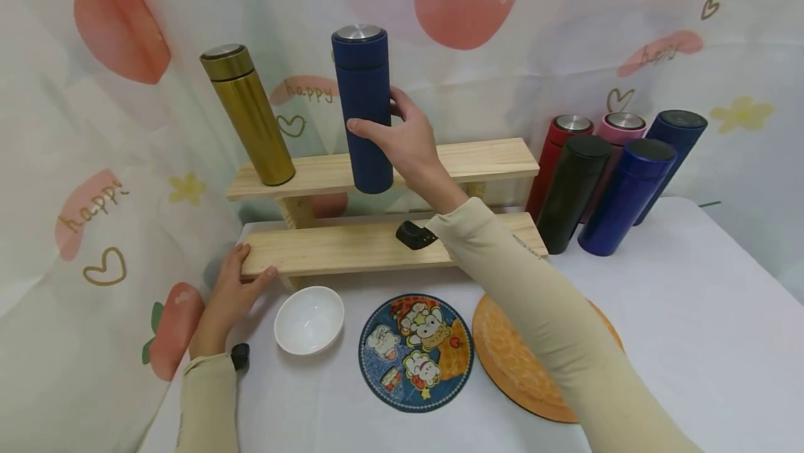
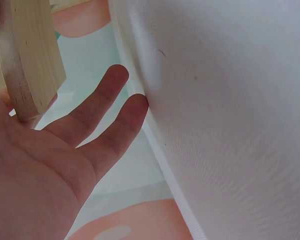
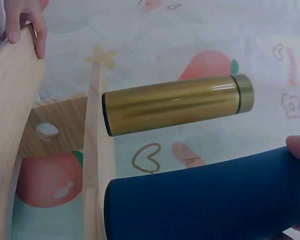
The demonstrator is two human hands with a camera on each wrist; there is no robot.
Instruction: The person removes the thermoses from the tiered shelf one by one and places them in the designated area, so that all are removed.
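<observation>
Half-curled, the right hand (image 1: 411, 139) grips a matte navy cylindrical flask (image 1: 363, 93). I see the left hand (image 1: 232, 296) pinching a two-tier grained wooden rack (image 1: 339, 245).

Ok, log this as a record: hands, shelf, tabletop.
Right hand: holds tall dark-blue cylindrical bottle; shelf contact unclear
Left hand: holds lower left end of light wooden two-tier shelf
Upper tier: gold cylindrical bottle, upright
Right of shelf: five cylindrical bottles (red, pink, black, two blue)
Front: round white bowl, round blue cartoon-print disc, round orange disc
</observation>
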